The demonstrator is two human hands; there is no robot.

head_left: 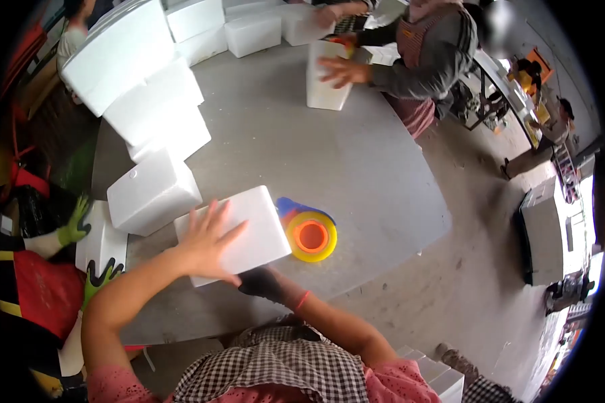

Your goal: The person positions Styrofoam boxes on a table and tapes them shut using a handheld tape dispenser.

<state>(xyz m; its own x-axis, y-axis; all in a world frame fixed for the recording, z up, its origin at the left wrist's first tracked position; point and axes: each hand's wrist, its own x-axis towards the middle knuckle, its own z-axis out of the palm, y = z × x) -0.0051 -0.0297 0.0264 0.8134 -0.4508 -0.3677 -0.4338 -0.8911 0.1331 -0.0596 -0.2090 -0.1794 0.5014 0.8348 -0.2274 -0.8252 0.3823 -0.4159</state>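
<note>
A white foam box (pixel 259 225) sits on the grey table in front of me. My left hand (pixel 208 242), bare, lies across the box with its fingers spread wide. By the box's near right corner is my right hand (pixel 261 282) in a dark glove, its fingers mostly hidden and hard to make out. Just right of the box, a blue tape dispenser (pixel 289 205) carries a yellow roll of tape (pixel 329 248) with an orange core; neither hand touches it.
White foam boxes (pixel 154 188) line the table's (pixel 383 195) left and far sides, some stacked. At left, a person's green-and-black gloves (pixel 74 225) are beside another box. Across the table, a co-worker's hand (pixel 343 72) touches an upright box (pixel 326 94).
</note>
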